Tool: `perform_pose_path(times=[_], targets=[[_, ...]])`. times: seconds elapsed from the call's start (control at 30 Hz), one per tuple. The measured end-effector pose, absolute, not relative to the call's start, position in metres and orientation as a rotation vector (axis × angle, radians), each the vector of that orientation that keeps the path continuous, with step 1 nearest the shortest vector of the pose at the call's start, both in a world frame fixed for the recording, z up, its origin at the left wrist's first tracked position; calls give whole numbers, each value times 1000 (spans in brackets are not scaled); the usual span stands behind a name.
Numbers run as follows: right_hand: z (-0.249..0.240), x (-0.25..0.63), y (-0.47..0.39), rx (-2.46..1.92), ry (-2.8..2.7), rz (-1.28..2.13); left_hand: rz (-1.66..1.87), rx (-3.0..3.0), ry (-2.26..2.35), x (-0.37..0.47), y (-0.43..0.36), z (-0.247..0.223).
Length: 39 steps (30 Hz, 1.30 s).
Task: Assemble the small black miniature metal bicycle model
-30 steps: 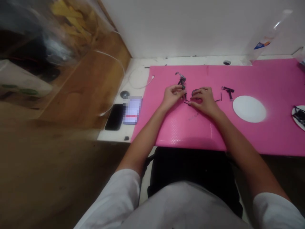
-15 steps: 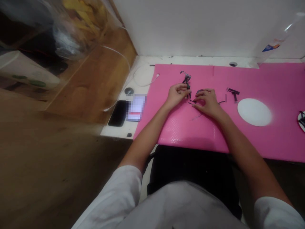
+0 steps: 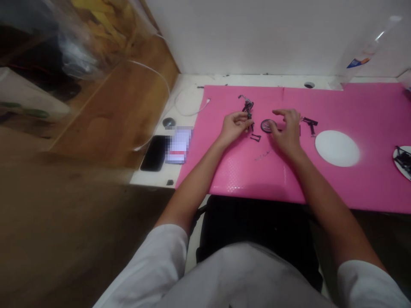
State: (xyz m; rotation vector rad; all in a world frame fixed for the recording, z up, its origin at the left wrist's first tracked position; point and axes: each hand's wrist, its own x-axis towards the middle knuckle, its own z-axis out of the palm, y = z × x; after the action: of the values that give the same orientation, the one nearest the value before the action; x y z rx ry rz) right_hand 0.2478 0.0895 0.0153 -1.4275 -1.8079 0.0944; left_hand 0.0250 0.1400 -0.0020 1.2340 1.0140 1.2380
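Note:
My left hand (image 3: 236,126) pinches a small black model bicycle frame with handlebars (image 3: 246,105) standing up at its top. My right hand (image 3: 287,128) is over the mat with thumb and forefinger spread apart. A small spoked wheel (image 3: 265,125) lies beside its thumb; whether they touch I cannot tell. Between the hands, a little black forked piece (image 3: 256,137) rests on the pink mat (image 3: 244,171). Nearer me is a thin, light-coloured part (image 3: 262,156), too small to name. Right of my right hand lies a black piece shaped like a seat post with a bar (image 3: 310,124).
A white oval disc (image 3: 337,148) lies to the right, and beyond it a white plate with black parts (image 3: 403,159). On the left are a black phone (image 3: 154,153), a lit screen (image 3: 179,145), a round metal object (image 3: 168,123) and a white cable (image 3: 192,114). A clear plastic bottle (image 3: 369,53) stands at the back right.
My right hand has moved up and right, and its fingers have spread. The forked piece by its fingertips now lies uncovered on the mat. My left hand keeps hold of the frame.

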Motion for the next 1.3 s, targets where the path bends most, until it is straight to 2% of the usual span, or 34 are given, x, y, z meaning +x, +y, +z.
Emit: perform_pose_path(times=[0.13,0.43,0.7,1.0,1.1,1.3], targets=[[11,263,95,-1474,-1647,-51,1235,1227,1012,25,140,-1],[16,278,102,-1480,-1633,-7,1264,1231,1034,21,143,0],[19,253,92,-1445,-1912,172,1434,1194,1087,-7,160,10],[14,217,85,-1092,-2328,445,1530,1217,1141,-22,172,9],[20,195,73,-941,-2518,427,1540,1230,1164,-21,176,4],[14,148,58,-739,-2789,183,1570,1241,1234,-21,181,-6]])
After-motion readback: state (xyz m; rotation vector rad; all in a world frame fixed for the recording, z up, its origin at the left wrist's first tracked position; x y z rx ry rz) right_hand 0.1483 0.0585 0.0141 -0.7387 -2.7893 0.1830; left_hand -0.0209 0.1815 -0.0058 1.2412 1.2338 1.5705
